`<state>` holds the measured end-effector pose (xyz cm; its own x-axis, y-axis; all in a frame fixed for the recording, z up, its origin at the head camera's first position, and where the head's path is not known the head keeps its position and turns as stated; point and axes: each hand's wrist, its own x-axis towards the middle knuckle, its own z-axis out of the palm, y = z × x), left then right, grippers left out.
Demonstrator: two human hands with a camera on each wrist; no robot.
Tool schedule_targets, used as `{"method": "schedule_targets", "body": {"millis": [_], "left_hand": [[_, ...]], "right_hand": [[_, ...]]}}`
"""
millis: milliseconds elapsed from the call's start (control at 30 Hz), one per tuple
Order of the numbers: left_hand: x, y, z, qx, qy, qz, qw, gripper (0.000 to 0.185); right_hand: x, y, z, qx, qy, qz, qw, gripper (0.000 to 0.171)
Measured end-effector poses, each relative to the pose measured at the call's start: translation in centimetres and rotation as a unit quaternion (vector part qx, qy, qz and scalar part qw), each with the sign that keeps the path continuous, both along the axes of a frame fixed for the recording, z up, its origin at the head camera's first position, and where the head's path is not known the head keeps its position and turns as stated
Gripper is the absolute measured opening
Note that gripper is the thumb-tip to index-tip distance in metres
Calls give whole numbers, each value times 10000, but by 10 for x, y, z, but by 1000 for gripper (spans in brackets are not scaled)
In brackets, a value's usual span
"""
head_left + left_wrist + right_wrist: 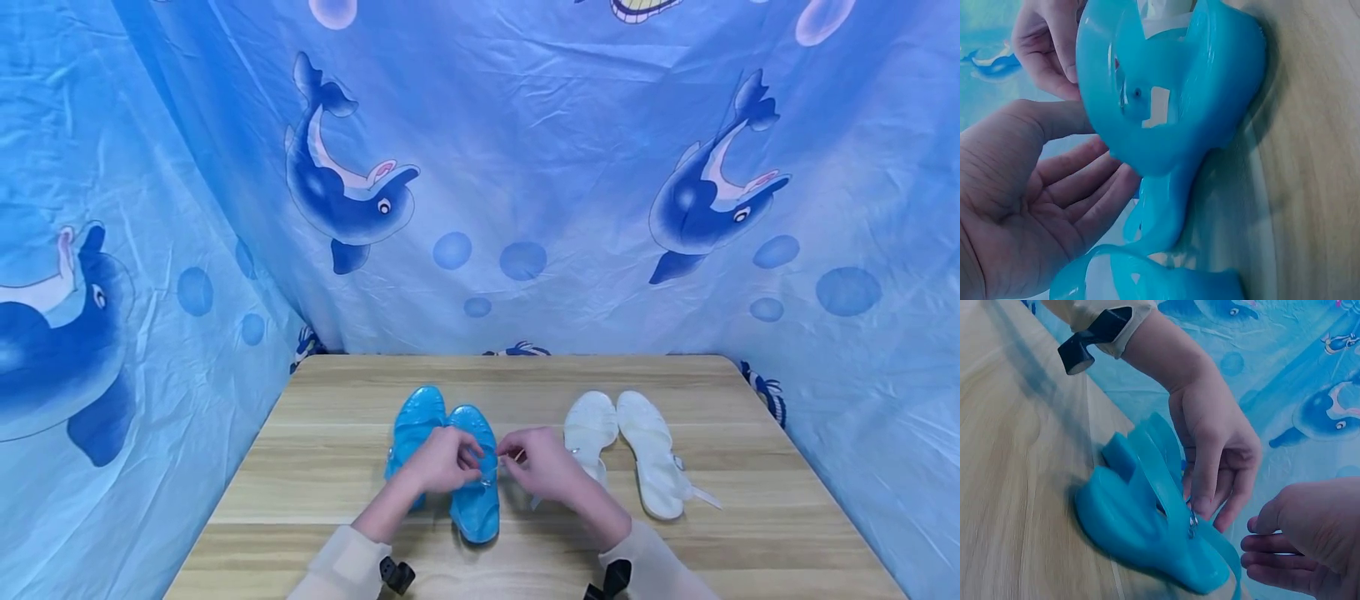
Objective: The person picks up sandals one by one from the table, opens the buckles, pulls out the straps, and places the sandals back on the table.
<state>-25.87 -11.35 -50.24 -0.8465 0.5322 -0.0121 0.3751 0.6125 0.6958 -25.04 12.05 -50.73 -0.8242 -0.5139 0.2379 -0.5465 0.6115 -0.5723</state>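
A wooden table [337,400] with pale grain and rounded far corners fills the near middle. Blue cloth [540,150] hangs behind it and down both sides, creased and printed with cartoon dolphins [345,187] and round bubbles [522,260]. Another dolphin sits on the left drape, another on the far right. The light is even and soft.

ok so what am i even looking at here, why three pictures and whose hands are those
One person is filmed by three cameras at once. The wide picture comes from a camera on their head; the two close-ups come from cameras strapped to each wrist. On the wooden table lie a pair of blue jelly sandals and a pair of white sandals. The left hand and right hand meet at the strap and buckle of one blue sandal. Behind hangs a dolphin-print cloth.
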Motion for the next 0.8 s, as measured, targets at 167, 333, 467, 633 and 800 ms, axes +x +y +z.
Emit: {"method": "schedule_targets", "body": {"millis": [167,333,467,633,800], "left_hand": [[3,-6,4,-228,-91,-98,9997,11],[5,-7,7,-413,-212,-283,9985,5],[5,-6,8,-395,-144,-320,9986,9],[1,-8,5,-261,-45,-308,9992,12],[-2,-8,4,-144,-14,-238,9996,10]], "right_hand": [[-2,-13,2,325,-137,418,9985,13],[-4,-19,0,595,-365,721,9950,9],[-7,-20,-2,658,-503,875,9927,8],[-11,-21,-5,574,-671,1007,9910,11],[-17,-21,-4,341,-979,1131,9882,16]]}}
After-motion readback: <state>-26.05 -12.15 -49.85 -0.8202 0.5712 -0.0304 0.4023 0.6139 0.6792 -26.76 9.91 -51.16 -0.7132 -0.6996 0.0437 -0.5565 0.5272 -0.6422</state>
